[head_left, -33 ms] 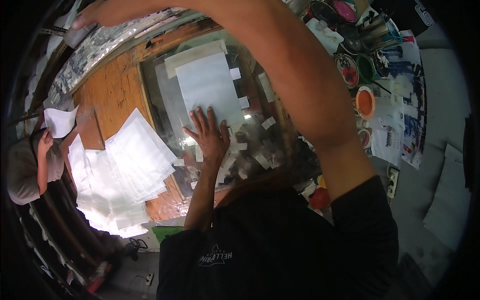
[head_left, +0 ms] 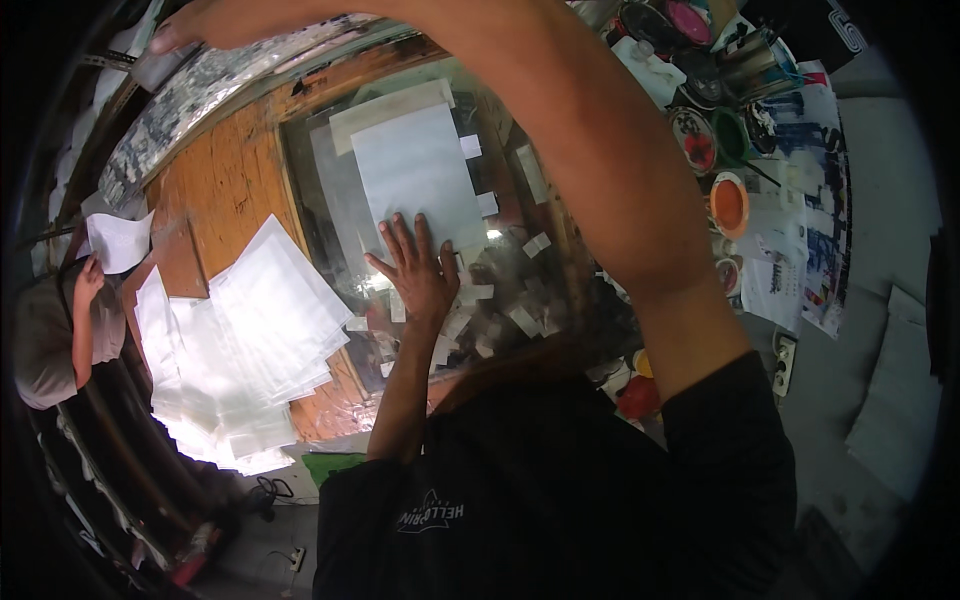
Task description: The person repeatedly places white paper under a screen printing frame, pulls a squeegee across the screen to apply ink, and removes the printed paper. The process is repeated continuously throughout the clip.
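Observation:
My left hand (head_left: 420, 275) lies flat with fingers spread on the lower part of a pale bluish-white sheet (head_left: 405, 165). That sheet rests on a glass-like panel (head_left: 330, 215) set in the wooden table. White tape tabs (head_left: 487, 205) sit along its right side, with several more scattered around my wrist. My right arm reaches across the top to the far left. There my right hand (head_left: 190, 28) is partly cut off at the dark rim, beside a greyish thing (head_left: 155, 70). A thumb or fingertip shows, but its grip is hidden.
Loose white sheets (head_left: 240, 340) lie fanned on the wooden table (head_left: 225, 165) to the left. Farther left, another person's hand (head_left: 90, 280) holds a curled white sheet (head_left: 122, 240). Paint tubs, one of them orange (head_left: 730, 207), crowd the right side. A power strip (head_left: 785, 365) is below them.

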{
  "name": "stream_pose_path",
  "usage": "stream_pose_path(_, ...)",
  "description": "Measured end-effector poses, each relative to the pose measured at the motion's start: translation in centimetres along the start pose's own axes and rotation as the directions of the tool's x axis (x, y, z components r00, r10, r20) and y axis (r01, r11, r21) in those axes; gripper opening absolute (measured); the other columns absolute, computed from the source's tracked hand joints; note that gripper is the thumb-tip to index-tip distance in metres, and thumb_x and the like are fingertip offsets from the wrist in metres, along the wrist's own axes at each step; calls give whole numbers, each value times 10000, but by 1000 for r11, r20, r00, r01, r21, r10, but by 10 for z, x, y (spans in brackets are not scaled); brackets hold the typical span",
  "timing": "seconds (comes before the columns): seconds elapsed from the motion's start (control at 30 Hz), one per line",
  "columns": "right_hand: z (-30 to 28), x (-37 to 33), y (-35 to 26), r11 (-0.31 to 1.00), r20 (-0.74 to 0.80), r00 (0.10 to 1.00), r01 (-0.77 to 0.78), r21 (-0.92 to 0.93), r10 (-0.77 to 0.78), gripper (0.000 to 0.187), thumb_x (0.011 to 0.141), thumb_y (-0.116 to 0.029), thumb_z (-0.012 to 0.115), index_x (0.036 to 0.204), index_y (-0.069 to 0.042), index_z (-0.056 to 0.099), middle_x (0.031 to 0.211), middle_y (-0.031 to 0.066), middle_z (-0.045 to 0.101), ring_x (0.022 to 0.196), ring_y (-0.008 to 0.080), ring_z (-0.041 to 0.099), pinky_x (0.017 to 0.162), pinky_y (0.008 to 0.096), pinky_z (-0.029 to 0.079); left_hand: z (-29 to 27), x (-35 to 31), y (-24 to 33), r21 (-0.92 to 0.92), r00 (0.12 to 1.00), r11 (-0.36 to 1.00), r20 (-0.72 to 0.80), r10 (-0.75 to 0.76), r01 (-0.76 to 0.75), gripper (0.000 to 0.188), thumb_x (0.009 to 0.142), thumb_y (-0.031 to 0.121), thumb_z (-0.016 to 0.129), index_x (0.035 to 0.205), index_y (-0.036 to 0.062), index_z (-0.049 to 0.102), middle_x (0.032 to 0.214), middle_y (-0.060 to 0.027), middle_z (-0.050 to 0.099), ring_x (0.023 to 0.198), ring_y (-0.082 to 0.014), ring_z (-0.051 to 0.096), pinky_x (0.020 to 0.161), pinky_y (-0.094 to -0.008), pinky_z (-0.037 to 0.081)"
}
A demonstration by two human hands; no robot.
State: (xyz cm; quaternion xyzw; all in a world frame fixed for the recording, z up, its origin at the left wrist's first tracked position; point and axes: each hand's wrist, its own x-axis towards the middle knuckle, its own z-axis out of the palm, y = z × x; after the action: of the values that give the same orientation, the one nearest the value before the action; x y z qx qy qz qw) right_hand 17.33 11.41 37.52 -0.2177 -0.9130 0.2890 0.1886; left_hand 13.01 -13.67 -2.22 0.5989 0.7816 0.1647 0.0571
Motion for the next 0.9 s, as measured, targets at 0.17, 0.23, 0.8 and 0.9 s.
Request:
stream_pose_path(0.17, 16, 12, -6, 981, -22, 992, -124, -148, 122, 353, 1033, -273, 604, 1032, 68, 696, 630, 44, 560, 463, 71, 338, 404, 206, 300, -2, 9, -1, -40, 999, 999, -2, 36, -36, 613, 1013, 389, 544, 1514, 49, 448, 1651, -253, 240, 1572, -434, 71, 1128, -790, -32)
stream_pose_path(0.23, 16, 11, -4, 961, -62, 986, -166, -220, 156, 364, 1036, -280, 599, 1080, 68, 696, 594, 43, 546, 452, 74, 343, 411, 203, 315, -5, 10, 3, -57, 999, 998, -7, 37, -38, 606, 1013, 385, 551, 1512, 53, 454, 1643, -255, 260, 1569, -434, 90, 1137, -778, -24)
stream_pose_path(0.8, 282, -192, 80, 899, -51, 981, -190, -394, 185, 648, 831, -138, 749, 1446, -111, 547, 1025, 112, 579, 986, 277, 542, 893, 463, 369, -77, -61, -28, -537, 493, -726, 813, -309, 430, 707, 1006, 444, 612, 1533, 82, 309, 1385, -166, 417, 1381, -320, 429, 1146, -646, 276)
stream_pose_path(0.9, 291, -204, 79, 903, -14, 986, -155, -400, 163, 699, 808, -89, 750, 1470, -138, 531, 1023, 103, 558, 981, 275, 533, 894, 472, 355, -69, -61, -34, -532, 453, -741, 824, -341, 410, 694, 984, 443, 635, 1445, 6, 357, 1361, -172, 438, 1379, -325, 437, 1158, -655, 240)
